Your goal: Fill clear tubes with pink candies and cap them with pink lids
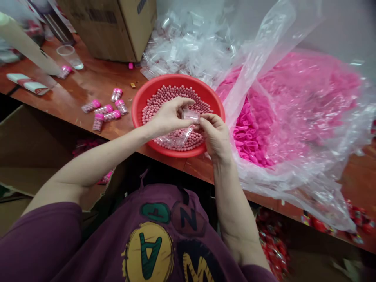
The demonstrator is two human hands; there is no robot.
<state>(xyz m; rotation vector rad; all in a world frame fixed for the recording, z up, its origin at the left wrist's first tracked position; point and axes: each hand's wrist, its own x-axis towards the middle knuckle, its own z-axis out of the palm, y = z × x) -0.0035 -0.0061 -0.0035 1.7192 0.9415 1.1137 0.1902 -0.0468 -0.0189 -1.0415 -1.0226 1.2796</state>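
Above a red bowl (135,105) full of small pink balls (176,94), my left hand (172,113) grips one end of a small clear tube (190,116) between thumb and fingers. The fingertips of my right hand (216,133) pinch the tube's other end, on the right. The tube lies roughly level. More clear tubes (183,137) rest on the balls below my hands. Whether the tube holds anything is too small to tell.
Several filled tubes with pink caps (111,115) lie left of the bowl. A cardboard box (111,27) and a pile of clear tubes (190,43) stand behind. To the right, a large plastic bag (308,117) holds pink pieces (249,137). A clear cup (70,56) lies back left.
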